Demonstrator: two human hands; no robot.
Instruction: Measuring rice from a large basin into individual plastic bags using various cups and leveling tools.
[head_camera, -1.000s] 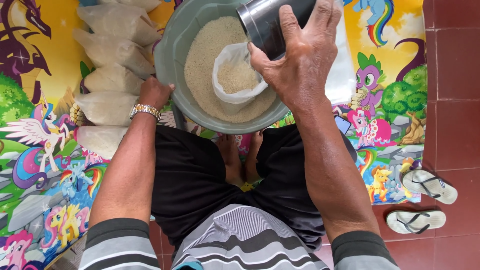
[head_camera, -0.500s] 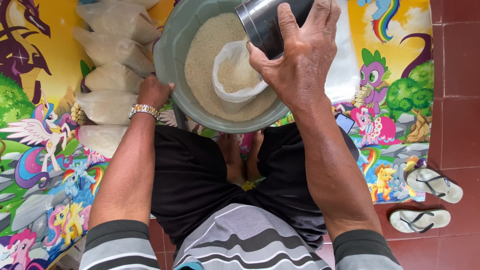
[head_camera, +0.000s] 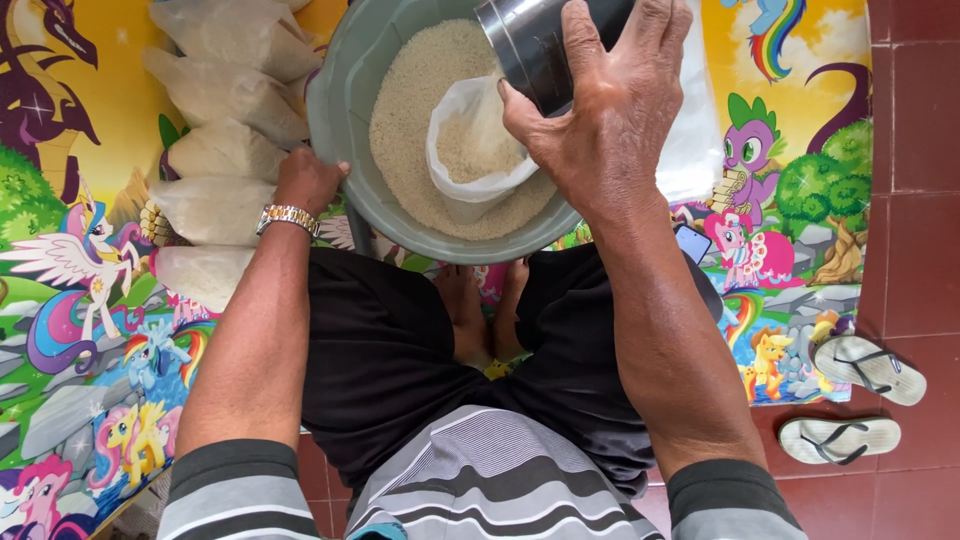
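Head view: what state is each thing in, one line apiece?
Metal cup: tilted, mouth toward the open bag, gripped by right hand.
Plastic bag: open, partly filled with grain.
Basin: holds grain; left hand on its rim.
Filled bags: lying in a row.
Sandals: off, on the floor.

My left hand (head_camera: 305, 180) sits against the near-left rim of the grey basin (head_camera: 345, 150), its fingers hidden under that rim, so I cannot tell how they grip. The basin's far side is cut off by the top edge. The steel can (head_camera: 545, 50) in my right hand (head_camera: 610, 125) is cropped there too, and my palm covers its near side. The clear bag (head_camera: 470, 150) has its lower part buried in the rice (head_camera: 410, 110). The far filled bag (head_camera: 235, 30) at the mat's (head_camera: 60, 150) far-left corner runs out of view. My feet (head_camera: 485, 310) are partly hidden between my knees.
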